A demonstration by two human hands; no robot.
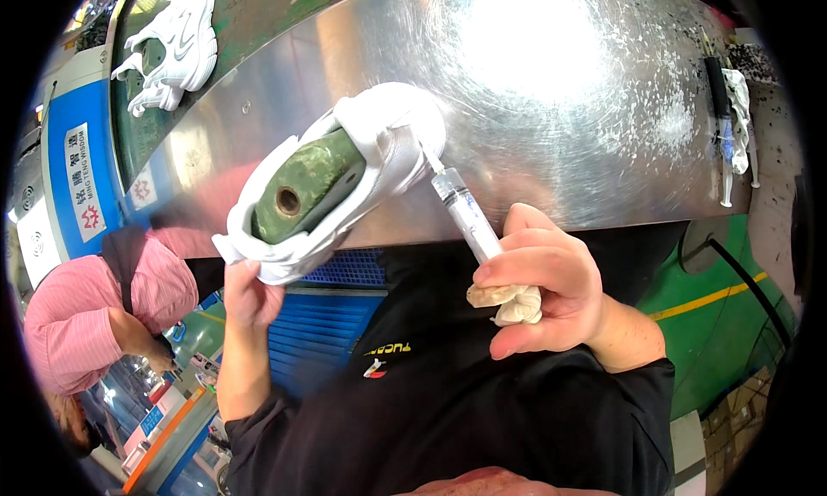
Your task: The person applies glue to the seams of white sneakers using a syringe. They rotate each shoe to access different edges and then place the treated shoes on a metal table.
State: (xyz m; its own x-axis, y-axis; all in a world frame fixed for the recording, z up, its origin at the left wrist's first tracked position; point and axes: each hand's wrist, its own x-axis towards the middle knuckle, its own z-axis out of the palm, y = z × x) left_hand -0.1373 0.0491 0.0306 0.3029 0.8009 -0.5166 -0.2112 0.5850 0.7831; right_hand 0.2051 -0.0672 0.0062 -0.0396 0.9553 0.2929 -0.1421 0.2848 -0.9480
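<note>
A white sneaker (392, 164) with a green shoe last (308, 186) inside is held up over the metal table. My left hand (251, 296) grips it by the heel, the toe pointing away to the upper right. Between the fingers of my right hand (551, 281) is a clear syringe (465, 212), tilted, its tip at the sneaker's side near the toe. Whether the tip touches the shoe is hard to tell. A crumpled off-white cloth (508, 305) is tucked in the same hand, around the syringe's lower end.
The shiny metal table (345, 57) is scuffed on its right side. At its right end lie another syringe (725, 147) and a crumpled white cloth (739, 121). Another white sneaker (177, 48) rests at the far left. A person in pink (77, 311) is at the left.
</note>
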